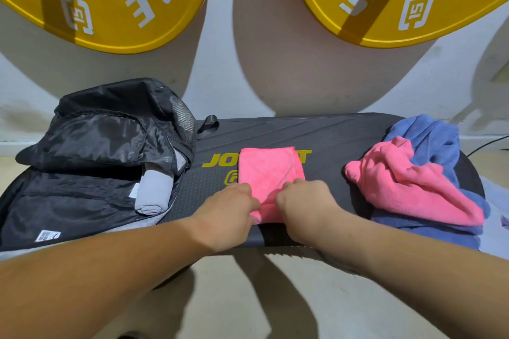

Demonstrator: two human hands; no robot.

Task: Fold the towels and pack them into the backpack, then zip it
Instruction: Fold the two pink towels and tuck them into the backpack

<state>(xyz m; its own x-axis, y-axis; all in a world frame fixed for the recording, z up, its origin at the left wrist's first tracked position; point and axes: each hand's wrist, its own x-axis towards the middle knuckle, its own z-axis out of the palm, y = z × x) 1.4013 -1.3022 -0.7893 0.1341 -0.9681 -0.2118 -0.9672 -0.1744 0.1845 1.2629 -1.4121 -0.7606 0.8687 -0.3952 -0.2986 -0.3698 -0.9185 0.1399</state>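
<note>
On the black board (327, 181), the folded pink towel (271, 170) is gripped at its near edge, apparently, by the left hand (228, 212) and the right hand (303, 205).

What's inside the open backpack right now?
One rolled grey towel lies in the open mouth of the backpack. The folded-over top flap covers the rest of the compartment, so anything deeper cannot be seen.

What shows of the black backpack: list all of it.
The black backpack lies flat on the left end of the dark board, made of thin, shiny, crinkled fabric. Its main compartment is unzipped, the flap thrown back with a mesh panel at its top. A rolled grey towel sits in the opening. A white label shows near the front edge.
</note>
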